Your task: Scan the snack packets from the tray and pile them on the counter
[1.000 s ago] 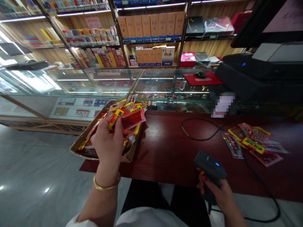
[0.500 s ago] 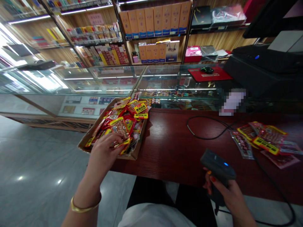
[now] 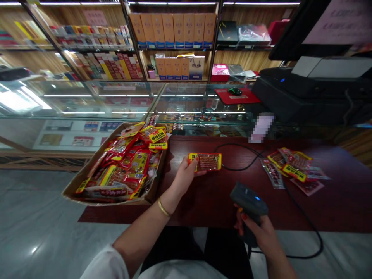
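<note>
Above the dark red table, my left hand [image 3: 186, 175] is closed on a snack packet [image 3: 208, 162], a clear pouch with yellow and red edges and brown strips inside. My right hand [image 3: 263, 232] is wrapped round the grip of a black barcode scanner [image 3: 249, 202] with a blue light on top; the scanner's head points toward the packet, a short gap apart. To the left, a cardboard box [image 3: 158, 186] is heaped with similar packets [image 3: 136, 162]. Several more packets [image 3: 296, 164] lie in a loose pile on the right of the table.
The scanner's black cable [image 3: 318, 232] loops over the table's right side. Behind the table [image 3: 186, 209] stands a glass display case [image 3: 186, 99] with a red mouse pad [image 3: 244, 97] on it. Black checkout equipment [image 3: 308, 97] is at the back right, before shelves of boxes [image 3: 171, 29].
My left hand has come out of the cardboard box with a snack packet and moved right, over the table. My right hand still holds the scanner. The view has turned slightly right.
</note>
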`<state>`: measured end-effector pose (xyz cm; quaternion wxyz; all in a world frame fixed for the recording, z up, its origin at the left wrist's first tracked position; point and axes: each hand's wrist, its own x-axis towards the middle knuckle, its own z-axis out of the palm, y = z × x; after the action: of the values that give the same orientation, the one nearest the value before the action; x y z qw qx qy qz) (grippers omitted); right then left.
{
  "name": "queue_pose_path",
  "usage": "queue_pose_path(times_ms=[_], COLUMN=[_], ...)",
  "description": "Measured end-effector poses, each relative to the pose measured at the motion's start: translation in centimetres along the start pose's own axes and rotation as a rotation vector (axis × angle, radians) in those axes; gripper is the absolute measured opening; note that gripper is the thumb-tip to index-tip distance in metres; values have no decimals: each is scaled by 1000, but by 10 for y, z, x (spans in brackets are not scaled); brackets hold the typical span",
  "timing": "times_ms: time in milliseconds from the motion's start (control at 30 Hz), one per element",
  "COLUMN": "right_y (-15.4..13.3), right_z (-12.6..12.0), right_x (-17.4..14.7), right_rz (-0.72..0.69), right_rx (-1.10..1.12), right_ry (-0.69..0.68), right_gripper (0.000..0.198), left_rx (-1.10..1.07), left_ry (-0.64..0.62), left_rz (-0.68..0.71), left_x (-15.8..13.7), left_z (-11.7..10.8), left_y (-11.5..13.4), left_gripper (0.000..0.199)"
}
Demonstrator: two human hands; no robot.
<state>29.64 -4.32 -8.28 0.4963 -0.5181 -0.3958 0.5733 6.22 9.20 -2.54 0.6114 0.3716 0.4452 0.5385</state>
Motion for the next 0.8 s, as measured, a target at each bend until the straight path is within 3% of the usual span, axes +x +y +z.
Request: queue_pose_path(times_ms=[133,267,367,433,533,600,667,800], right_y=[1,1,-3,-5,-7,-8,-8,-11], right_z=[1,0,1,2,4,6,10,16], right_x=[1,1,0,-1,-1,0,2,-1], right_rz=[3,21,45,44,15,9,27,9], right_rx=[-25,-24,10,9,-7,-20,-73,-306], right_ry=[-4,7,29,26,8,11,40,124], right_gripper=[38,40,41,42,41,42,46,51], left_rx=[249,676,893,941,1109,1267,1368,1392], left_ry=[-222,-538,-669,-657,-423,-319,-340,-383], left_rz=[45,200,285,321,415,470,495,506], left_x=[21,13,7,5,1,-3,-6,-7], left_z=[-16,-44,-53,-49,-34,-22,-14,-10], left_y=[-11,10,21,20,5,-9,-21,-30], left_gripper=[29,51,62,57,47,60,72,60])
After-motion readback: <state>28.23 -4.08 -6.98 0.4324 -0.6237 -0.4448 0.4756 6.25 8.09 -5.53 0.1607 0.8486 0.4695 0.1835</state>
